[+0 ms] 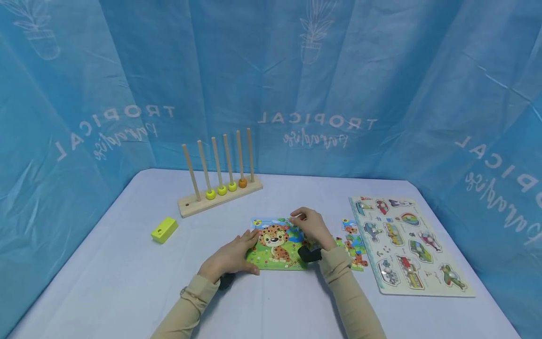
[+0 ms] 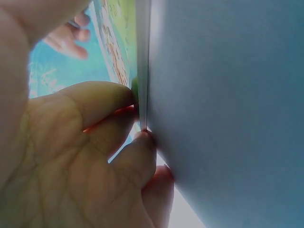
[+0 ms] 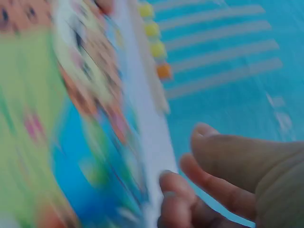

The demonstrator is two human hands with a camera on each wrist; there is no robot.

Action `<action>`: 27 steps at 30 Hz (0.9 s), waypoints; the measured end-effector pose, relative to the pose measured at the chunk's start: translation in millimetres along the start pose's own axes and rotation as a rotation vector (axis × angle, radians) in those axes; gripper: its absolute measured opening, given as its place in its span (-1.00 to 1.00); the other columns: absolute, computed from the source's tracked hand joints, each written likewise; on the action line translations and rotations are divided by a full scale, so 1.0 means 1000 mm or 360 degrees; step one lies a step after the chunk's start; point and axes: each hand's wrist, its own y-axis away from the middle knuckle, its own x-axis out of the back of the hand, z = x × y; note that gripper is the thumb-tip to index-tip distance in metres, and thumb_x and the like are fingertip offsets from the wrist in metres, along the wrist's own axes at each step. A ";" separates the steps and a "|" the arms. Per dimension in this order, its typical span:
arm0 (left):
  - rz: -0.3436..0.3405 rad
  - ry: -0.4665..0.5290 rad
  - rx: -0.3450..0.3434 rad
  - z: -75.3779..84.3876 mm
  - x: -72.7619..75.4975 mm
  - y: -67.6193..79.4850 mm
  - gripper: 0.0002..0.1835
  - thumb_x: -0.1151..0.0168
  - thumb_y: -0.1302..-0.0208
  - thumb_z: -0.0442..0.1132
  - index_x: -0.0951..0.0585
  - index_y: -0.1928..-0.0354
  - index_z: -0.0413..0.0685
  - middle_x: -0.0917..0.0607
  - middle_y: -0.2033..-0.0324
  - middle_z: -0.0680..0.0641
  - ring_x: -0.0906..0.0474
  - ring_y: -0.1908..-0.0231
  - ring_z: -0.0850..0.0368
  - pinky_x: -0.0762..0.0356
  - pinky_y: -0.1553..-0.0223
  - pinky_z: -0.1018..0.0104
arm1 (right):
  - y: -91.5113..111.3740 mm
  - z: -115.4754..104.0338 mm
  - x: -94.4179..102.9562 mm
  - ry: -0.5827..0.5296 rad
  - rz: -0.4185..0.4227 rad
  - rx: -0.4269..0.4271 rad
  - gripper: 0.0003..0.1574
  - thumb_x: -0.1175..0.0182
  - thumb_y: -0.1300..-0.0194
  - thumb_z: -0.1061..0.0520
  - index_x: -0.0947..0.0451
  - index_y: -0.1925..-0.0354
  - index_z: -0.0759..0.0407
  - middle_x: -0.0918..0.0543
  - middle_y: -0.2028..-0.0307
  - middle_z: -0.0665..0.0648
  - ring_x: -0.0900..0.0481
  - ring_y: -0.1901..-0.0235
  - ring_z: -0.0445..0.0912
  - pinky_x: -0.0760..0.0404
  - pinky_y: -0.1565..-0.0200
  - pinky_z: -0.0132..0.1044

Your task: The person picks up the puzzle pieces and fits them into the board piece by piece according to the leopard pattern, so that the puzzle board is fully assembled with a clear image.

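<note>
A leopard jigsaw puzzle (image 1: 271, 262) lies flat on the table between the two hands. At its left side, my left hand (image 1: 230, 254) rests with fingers touching the board's edge; the left wrist view shows the fingertips (image 2: 145, 142) against that edge. Over the puzzle's upper right corner is my right hand (image 1: 311, 226), its fingers bent loosely. Seen from the right wrist, the thumb (image 3: 223, 154) and fingers stand apart with nothing visible between them. That forearm hides part of the puzzle's right side. Just right of it lie several loose puzzle pieces (image 1: 354, 242), partly covered by the wrist.
A wooden peg stand (image 1: 222, 197) with yellow and orange beads stands at the back left. Nearer the left edge lies a yellow block (image 1: 164, 230). On the right is a vehicle knob puzzle board (image 1: 408, 249). A blue curtain (image 1: 271, 84) surrounds the white table (image 1: 271, 306).
</note>
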 end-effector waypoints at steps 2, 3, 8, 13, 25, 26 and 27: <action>0.0002 -0.0004 -0.0002 0.000 0.000 0.000 0.12 -0.51 0.06 0.04 -0.12 -0.49 -0.13 -0.09 -0.50 -0.18 0.00 -0.47 -0.30 -0.14 -0.43 -0.22 | 0.003 0.009 0.015 0.0003 -0.0034 -0.0040 -0.61 -0.17 -0.38 0.08 -0.54 -0.09 0.23 -0.63 0.16 0.27 -0.56 0.38 -0.01 -0.59 0.41 -0.23; 0.0003 -0.0006 -0.0002 0.000 0.000 0.001 0.11 -0.51 0.06 0.04 -0.13 -0.49 -0.13 -0.09 -0.50 -0.18 0.00 -0.47 -0.29 -0.14 -0.43 -0.22 | 0.004 0.013 0.023 0.0007 -0.0065 -0.0047 -0.59 -0.18 -0.38 0.09 -0.52 -0.12 0.25 -0.62 0.13 0.28 -0.56 0.36 -0.01 -0.59 0.41 -0.23; 0.0005 -0.0002 0.0007 0.000 0.001 0.002 0.11 -0.52 0.06 0.02 -0.13 -0.49 -0.14 -0.09 -0.51 -0.18 0.01 -0.48 -0.27 -0.13 -0.44 -0.21 | 0.013 0.031 0.050 0.0055 -0.0358 0.0035 -0.39 -0.28 -0.27 0.17 -0.38 -0.24 0.32 -0.52 0.00 0.36 -0.54 0.10 0.10 -0.64 0.21 -0.15; 0.0005 -0.0002 -0.0005 0.001 0.001 0.002 0.10 -0.52 0.06 0.02 -0.13 -0.49 -0.14 -0.09 -0.51 -0.17 0.03 -0.49 -0.23 -0.09 -0.46 -0.18 | 0.020 0.032 0.055 0.0147 -0.0522 0.0138 -0.35 -0.42 -0.09 0.23 -0.45 -0.15 0.31 -0.47 -0.08 0.37 -0.47 -0.03 0.22 -0.59 0.00 -0.01; -0.0003 -0.0011 -0.0027 0.000 -0.001 0.001 0.11 -0.51 0.05 0.02 -0.13 -0.48 -0.16 -0.09 -0.51 -0.17 0.04 -0.50 -0.21 -0.06 -0.48 -0.16 | 0.019 0.036 0.054 0.0351 -0.0101 0.0010 -0.92 -0.22 -0.32 0.18 -0.52 0.23 0.16 -0.60 0.06 0.31 -0.57 0.27 0.03 -0.50 0.41 -0.25; 0.0002 -0.0010 -0.0032 0.000 -0.001 0.001 0.11 -0.52 0.05 0.02 -0.13 -0.48 -0.17 -0.09 -0.51 -0.18 0.04 -0.50 -0.22 -0.05 -0.48 -0.16 | 0.019 0.035 0.055 0.0336 -0.0052 0.0013 -0.92 -0.19 -0.36 0.17 -0.52 0.20 0.17 -0.62 0.08 0.32 -0.59 0.30 0.04 -0.49 0.44 -0.27; 0.0005 -0.0011 -0.0035 0.000 -0.001 0.001 0.10 -0.52 0.06 0.02 -0.14 -0.48 -0.18 -0.09 -0.50 -0.18 0.04 -0.50 -0.22 -0.05 -0.48 -0.16 | 0.018 0.034 0.055 0.0325 -0.0014 0.0015 -0.90 -0.14 -0.39 0.16 -0.52 0.17 0.17 -0.63 0.09 0.33 -0.61 0.32 0.05 -0.50 0.46 -0.27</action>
